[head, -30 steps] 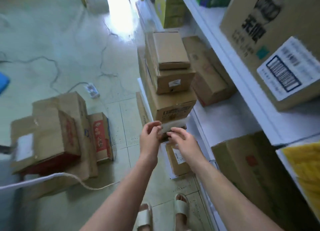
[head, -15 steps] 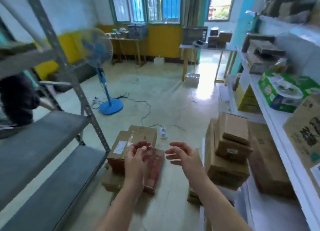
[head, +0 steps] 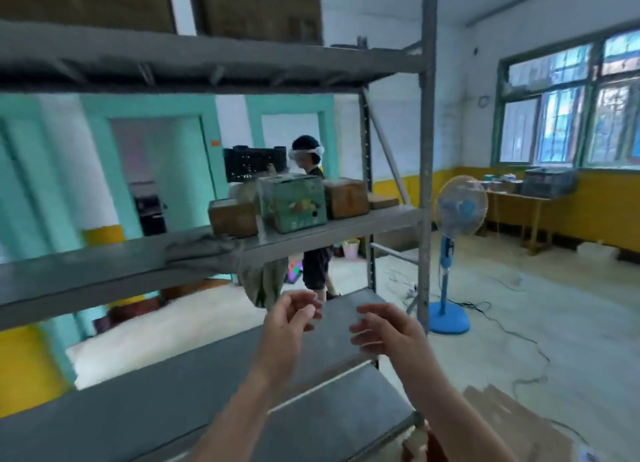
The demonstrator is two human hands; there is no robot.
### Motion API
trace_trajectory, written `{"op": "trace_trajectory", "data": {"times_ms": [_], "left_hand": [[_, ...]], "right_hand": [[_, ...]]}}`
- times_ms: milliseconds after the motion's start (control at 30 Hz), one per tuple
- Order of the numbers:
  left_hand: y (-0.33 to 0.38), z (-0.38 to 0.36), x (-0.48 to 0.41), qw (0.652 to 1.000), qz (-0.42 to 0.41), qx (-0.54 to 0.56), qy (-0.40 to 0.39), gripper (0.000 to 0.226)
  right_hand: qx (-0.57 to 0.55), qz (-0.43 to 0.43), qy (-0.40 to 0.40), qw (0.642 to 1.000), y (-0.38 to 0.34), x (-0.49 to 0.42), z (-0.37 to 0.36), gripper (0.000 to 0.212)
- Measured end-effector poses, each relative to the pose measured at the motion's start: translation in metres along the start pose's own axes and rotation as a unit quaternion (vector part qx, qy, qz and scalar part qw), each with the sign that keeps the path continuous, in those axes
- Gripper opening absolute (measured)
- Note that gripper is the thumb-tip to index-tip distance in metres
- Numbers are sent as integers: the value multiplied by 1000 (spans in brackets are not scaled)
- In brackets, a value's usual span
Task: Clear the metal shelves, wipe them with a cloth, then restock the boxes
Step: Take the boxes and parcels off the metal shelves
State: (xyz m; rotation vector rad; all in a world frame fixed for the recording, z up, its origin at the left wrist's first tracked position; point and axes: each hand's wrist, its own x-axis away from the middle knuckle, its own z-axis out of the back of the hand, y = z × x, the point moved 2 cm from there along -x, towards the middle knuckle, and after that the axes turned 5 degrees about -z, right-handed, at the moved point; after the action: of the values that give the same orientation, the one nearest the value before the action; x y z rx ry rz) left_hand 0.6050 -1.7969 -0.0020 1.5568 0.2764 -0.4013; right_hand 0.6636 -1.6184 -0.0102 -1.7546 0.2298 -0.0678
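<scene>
Grey metal shelves (head: 427, 149) fill the left and middle of the view, softened by motion blur. On the middle shelf (head: 86, 271) a grey-green cloth (head: 214, 250) lies bunched at the front edge, with one end hanging down over it. Just behind the cloth stand the boxes: a brown carton (head: 233, 217), a green printed box (head: 294, 203) touching it, another brown carton (head: 346, 198) and a low flat one (head: 382, 201) at the right end. Large cardboard cartons (head: 259, 7) sit on the top shelf (head: 207, 59).

Both hands hover above the lower shelf (head: 156, 392), near each other but apart, palms turned inward. The left hand (head: 291, 317) has loosely curled fingers and holds nothing. It is just beside the hanging end of the cloth, and the blur hides whether they touch. The right hand (head: 384, 330) is likewise relaxed and holds nothing.

Behind the shelves stands a person (head: 313, 253) in dark clothes with a white headset. A blue pedestal fan (head: 457, 212) stands on the floor right of the post, a table (head: 519, 198) runs under the windows (head: 568, 104), cables (head: 519, 343) trail across the floor, and flattened cardboard (head: 502, 420) lies at the lower right — partly behind the right forearm
</scene>
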Motion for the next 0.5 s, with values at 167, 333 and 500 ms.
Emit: {"op": "trace_trajectory", "data": {"times_ms": [167,333,500], "left_hand": [[7,110,-55,998,-35,-42,39,18],[8,192,-117,995,-49,-62,65,17],[1,234,-172,993,-51,-94,47,15]], "right_hand": [[20,30,-56,998,-5,-64,-108,17],[54,60,-63,995,-5,-123,-196,18],[72,58,-57,994,-11,-173,-245,17]]}}
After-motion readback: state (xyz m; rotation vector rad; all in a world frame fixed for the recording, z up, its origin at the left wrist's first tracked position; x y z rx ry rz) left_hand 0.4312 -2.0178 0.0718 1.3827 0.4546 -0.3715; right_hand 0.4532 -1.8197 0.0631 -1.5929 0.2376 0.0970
